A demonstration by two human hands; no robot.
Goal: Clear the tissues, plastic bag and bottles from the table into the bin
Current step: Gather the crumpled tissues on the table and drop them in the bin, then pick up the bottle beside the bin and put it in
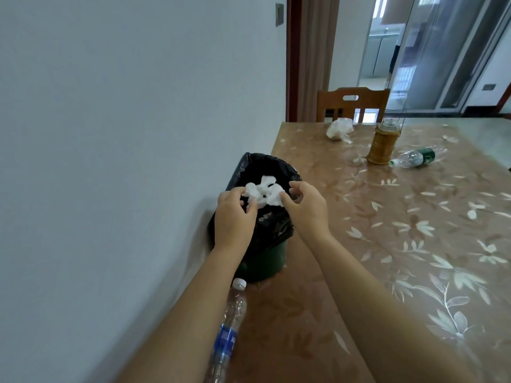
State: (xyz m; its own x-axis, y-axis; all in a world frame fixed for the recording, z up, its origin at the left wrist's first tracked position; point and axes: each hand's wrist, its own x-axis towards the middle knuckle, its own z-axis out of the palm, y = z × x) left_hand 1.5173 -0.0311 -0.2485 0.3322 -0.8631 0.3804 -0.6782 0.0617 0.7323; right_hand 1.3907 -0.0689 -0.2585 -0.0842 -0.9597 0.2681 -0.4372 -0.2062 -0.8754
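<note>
Nearest the camera, a clear plastic bottle with a blue label lies on its side at the table's left edge, white cap pointing away, partly hidden under the left forearm. The table wears a brown cloth patterned with pale leaves under a glossy cover.

Beyond the bottle stands the bin, dark green with a black liner, placed on the tabletop close to the wall. Both hands are over its mouth. The left hand has its fingers curled with thumb and fingertips close against the left side of the crumpled white tissues; the right hand is looser, fingers bent and slightly parted beside the right side of the wad. Whether either hand truly grips the tissues, or they already lie in the liner, I cannot tell.

Farther on, a bottle with a green label lies on its side next to an upright amber jar (clear top). Behind them sits a crumpled plastic bag, near a wooden chair
</note>
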